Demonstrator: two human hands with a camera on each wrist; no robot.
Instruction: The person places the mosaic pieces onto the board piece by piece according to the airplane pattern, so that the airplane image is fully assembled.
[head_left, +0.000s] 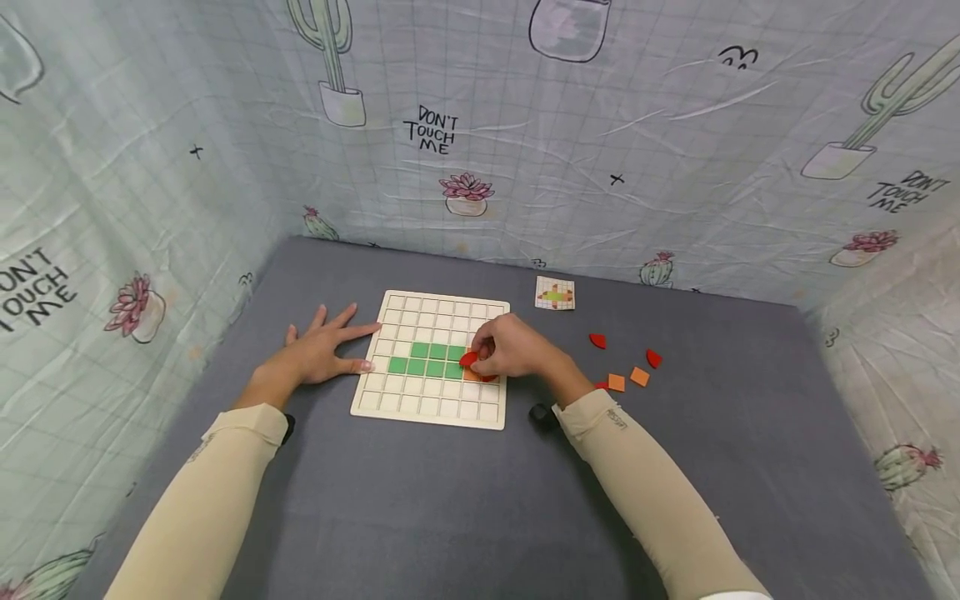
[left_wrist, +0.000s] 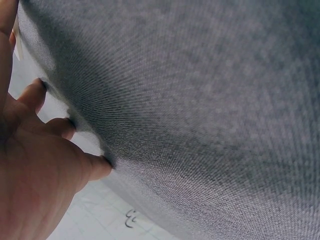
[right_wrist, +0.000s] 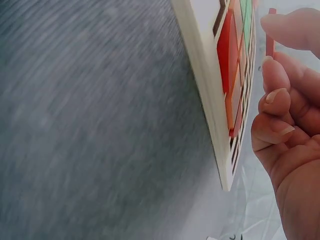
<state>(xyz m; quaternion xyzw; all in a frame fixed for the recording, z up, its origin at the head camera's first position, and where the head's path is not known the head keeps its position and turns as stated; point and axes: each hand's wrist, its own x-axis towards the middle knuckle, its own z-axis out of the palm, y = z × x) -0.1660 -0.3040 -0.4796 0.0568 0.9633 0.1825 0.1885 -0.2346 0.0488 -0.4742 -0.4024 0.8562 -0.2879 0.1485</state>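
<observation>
A pale gridded board (head_left: 408, 406) lies on the grey surface between my hands. My left hand (head_left: 318, 350) rests with fingers spread, index fingertip and thumb at the board's left edge. Over the right side of the board, my right hand (head_left: 510, 346) pinches a small red tile (head_left: 468, 359) between thumb and index finger. In the right wrist view this red tile (right_wrist: 270, 37) shows edge-on, apart from the board. Two rows of green square tiles (head_left: 435, 367) sit in the grid. Beside them are orange tiles (head_left: 471, 375) and another red tile (right_wrist: 227, 55), partly hidden by the hand in the head view.
A small card with a coloured grid picture (head_left: 555, 293) lies behind the board. To the right are loose red tiles (head_left: 654, 358) and orange square tiles (head_left: 639, 377). A small black object (head_left: 542, 416) is by the right wrist. Printed cloth (head_left: 525, 150) hangs behind.
</observation>
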